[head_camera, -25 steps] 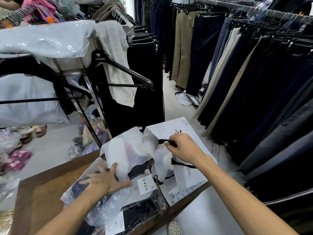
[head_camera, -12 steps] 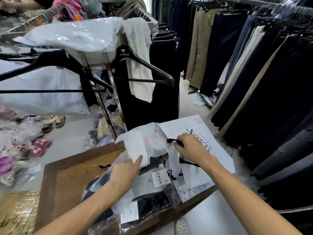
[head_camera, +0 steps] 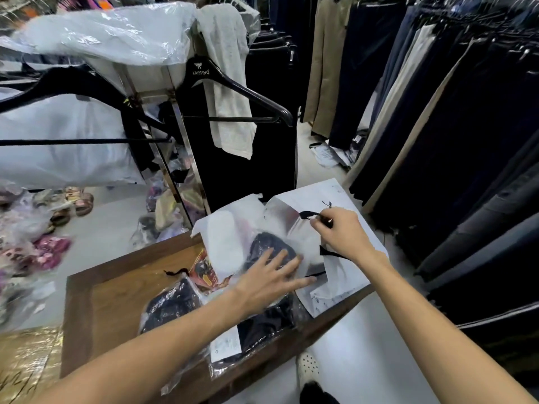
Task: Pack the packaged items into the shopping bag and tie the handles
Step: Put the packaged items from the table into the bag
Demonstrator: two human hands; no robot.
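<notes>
left hand (head_camera: 269, 279) presses flat, fingers spread, on a clear-wrapped dark garment (head_camera: 268, 246) in the white shopping bag's (head_camera: 347, 275) mouth; just beyond, right hand (head_camera: 341, 231) pinches its black ribbon handle (head_camera: 309, 214), over the wooden counter (head_camera: 116, 295).

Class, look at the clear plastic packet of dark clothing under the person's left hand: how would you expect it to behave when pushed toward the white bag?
The packet of dark clothing probably flops and bends, since its film wrinkles under the left hand. The glossy film looks slippery, so it should slide on the wooden table. It is likely light and not fragile, being folded cloth.
</notes>
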